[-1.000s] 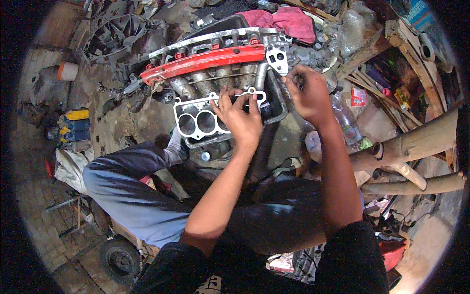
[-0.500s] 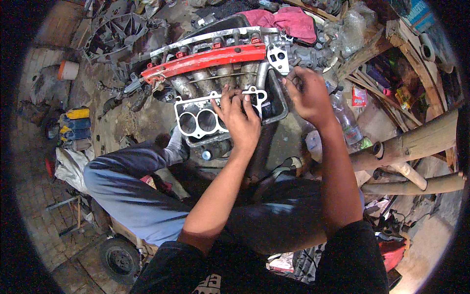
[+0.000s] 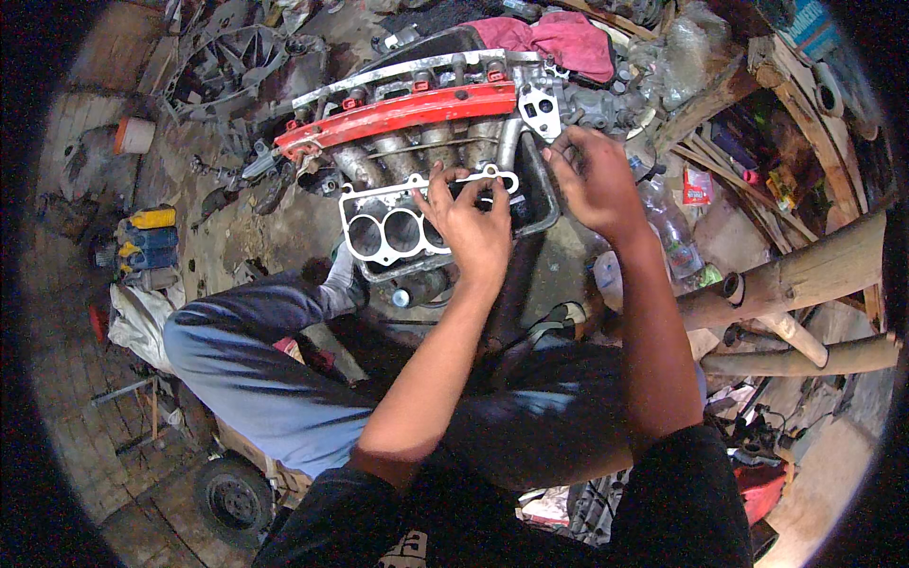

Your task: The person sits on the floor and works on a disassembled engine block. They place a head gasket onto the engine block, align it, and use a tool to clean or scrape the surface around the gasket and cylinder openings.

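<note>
In front of me lies a white flat gasket (image 3: 383, 257) with large round holes, over a dark tray (image 3: 542, 225). My left hand (image 3: 471, 222) is palm down on the gasket's right part, covering some of its holes; its fingertips curl at the gasket's upper edge. Behind it is a metal intake manifold (image 3: 355, 163) with curved pipes and a red rail (image 3: 398, 114) across it. My right hand (image 3: 597, 180) is closed in a pinch beside the light end flange (image 3: 542, 115). Whatever its fingers hold is hidden.
A pink cloth (image 3: 573, 45) lies beyond the manifold. Wooden poles (image 3: 795, 270) and clear plastic bottles (image 3: 677, 232) are at the right. A bell-shaped metal housing (image 3: 222, 71) is at the far left, with yellow and blue bottles (image 3: 151, 241) nearer and a wheel (image 3: 234, 502) behind my leg.
My left hand has shifted slightly right on the gasket, its thumb and forefinger bending more at the upper edge. My right hand stays pinched in almost the same place.
</note>
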Demonstrator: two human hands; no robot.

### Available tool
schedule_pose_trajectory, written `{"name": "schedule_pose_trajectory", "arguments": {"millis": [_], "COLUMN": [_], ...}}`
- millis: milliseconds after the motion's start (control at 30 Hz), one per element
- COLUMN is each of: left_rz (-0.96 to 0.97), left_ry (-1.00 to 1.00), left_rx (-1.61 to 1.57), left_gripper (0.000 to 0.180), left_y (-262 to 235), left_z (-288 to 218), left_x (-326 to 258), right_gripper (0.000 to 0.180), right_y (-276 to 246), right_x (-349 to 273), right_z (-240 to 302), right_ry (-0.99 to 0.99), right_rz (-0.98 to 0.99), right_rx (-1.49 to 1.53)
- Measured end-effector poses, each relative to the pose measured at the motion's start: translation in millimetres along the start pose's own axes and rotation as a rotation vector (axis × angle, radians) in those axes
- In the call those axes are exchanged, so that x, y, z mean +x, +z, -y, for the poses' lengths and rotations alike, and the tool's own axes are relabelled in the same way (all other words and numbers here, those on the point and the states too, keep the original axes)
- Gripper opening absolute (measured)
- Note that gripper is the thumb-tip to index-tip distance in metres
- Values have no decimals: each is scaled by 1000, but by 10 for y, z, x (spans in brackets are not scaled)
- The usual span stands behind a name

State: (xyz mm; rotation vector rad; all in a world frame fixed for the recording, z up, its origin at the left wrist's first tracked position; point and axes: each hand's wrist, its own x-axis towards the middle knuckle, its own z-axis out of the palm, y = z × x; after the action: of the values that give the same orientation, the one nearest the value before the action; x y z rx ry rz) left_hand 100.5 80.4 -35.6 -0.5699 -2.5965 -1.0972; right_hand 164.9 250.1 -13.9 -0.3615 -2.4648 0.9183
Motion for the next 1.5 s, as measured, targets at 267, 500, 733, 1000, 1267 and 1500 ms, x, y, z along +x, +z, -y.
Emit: {"name": "schedule_pose_trajectory", "arguments": {"millis": [267,500,733,1000,1267,1500], "left_rz": [-32,-62,-110,-51,-111,134], "left_ry": [-17,33,43,-55,225,-139], "left_rx": [14,60,-66,-150,-73,-51], "left_gripper": [13,12,8,9,8,54], "left_y": [38,86,14,-168,-920,-1245], "left_z": [-5,53,73,69,876,1503], "left_x": [-2,-34,-38,37,254,150], "right_gripper": [20,24,26,21,19,31], "right_y": [-22,20,-30,-53,261,647], "right_x": [23,11,10,-7,-268,-257], "right_z": [91,19,31,27,-62,-50], "right_ry": [25,110,81,148,91,312], "right_rz": [17,90,63,193,178,273], "right_rx": [-9,43,7,44,-13,158]}}
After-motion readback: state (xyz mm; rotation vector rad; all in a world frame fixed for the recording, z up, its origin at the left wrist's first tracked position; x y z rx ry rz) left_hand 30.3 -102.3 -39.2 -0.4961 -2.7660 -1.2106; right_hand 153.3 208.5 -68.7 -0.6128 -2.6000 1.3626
